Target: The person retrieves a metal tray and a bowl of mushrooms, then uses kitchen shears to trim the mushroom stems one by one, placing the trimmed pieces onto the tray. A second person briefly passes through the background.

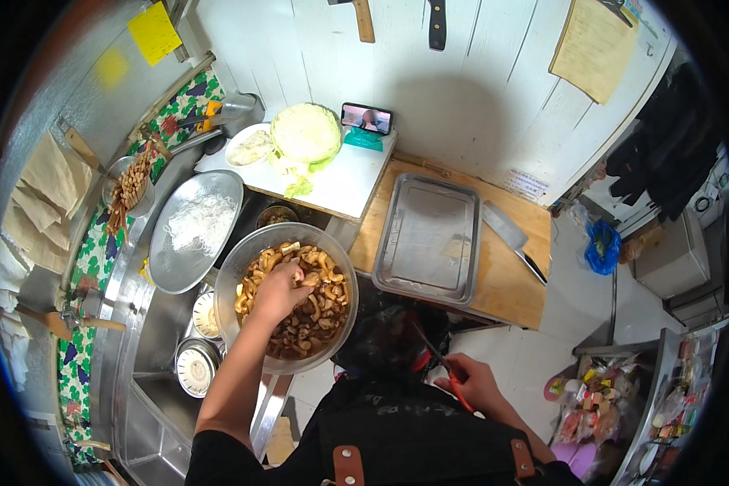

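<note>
My left hand (283, 290) reaches into a large translucent plastic tub (223, 304) and has its fingers closed on a pale brown food piece (310, 279). Around it lie many cut, curled brown pieces (325, 291), apparently cooked meat or offal, in dark liquid. My right hand (471, 379) grips red-handled scissors (455, 384) low at the right, apart from the tub. Their dark blades point up and away from me, over a black plastic bag (395, 328); whether the blades are apart is hard to see.
Left of the tub stands a metal colander (165, 258) of white noodles. A cabbage (305, 133) and a propped phone (367, 118) rest on a white board (346, 188). A steel tray (431, 237) and a cleaver (505, 226) lie on a wooden board (516, 297). Lidded containers (195, 369) sit lower left.
</note>
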The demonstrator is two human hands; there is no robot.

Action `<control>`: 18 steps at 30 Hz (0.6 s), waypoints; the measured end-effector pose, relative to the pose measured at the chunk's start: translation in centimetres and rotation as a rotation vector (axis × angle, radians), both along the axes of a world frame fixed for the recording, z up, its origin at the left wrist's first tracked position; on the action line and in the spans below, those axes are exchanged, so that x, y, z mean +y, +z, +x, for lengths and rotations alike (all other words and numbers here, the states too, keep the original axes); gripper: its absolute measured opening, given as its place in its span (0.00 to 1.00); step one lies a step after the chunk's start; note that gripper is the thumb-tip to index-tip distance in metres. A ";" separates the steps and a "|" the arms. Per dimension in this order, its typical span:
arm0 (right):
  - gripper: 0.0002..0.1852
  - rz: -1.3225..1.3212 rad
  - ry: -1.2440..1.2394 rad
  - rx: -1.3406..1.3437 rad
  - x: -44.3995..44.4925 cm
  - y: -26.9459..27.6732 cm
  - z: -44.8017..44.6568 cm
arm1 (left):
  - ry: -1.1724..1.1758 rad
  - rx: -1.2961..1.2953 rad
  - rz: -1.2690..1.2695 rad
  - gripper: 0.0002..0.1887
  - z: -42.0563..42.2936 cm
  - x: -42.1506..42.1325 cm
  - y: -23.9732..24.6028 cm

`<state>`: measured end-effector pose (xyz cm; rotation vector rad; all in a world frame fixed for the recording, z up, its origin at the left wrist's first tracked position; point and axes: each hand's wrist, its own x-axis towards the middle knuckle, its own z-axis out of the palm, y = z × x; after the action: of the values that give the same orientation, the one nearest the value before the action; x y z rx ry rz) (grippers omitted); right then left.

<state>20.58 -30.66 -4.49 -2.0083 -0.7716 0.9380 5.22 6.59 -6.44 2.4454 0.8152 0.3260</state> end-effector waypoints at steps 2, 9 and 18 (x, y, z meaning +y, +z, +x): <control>0.24 -0.006 0.003 0.016 0.1 0.0 0.2 | 0.042 -0.032 -0.147 0.15 -1.0 -0.3 0.3; 0.26 -0.018 0.090 0.022 1.8 0.3 0.3 | 0.268 -0.432 -0.829 0.09 -2.2 -1.9 -0.6; 0.29 0.028 0.186 -0.041 4.4 1.0 -0.2 | 0.445 -0.349 -1.005 0.07 -2.5 -2.2 -1.2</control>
<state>20.42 -26.29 -3.52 -1.9621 -1.0026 0.9877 2.72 4.41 -7.64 1.2329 1.0260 0.3679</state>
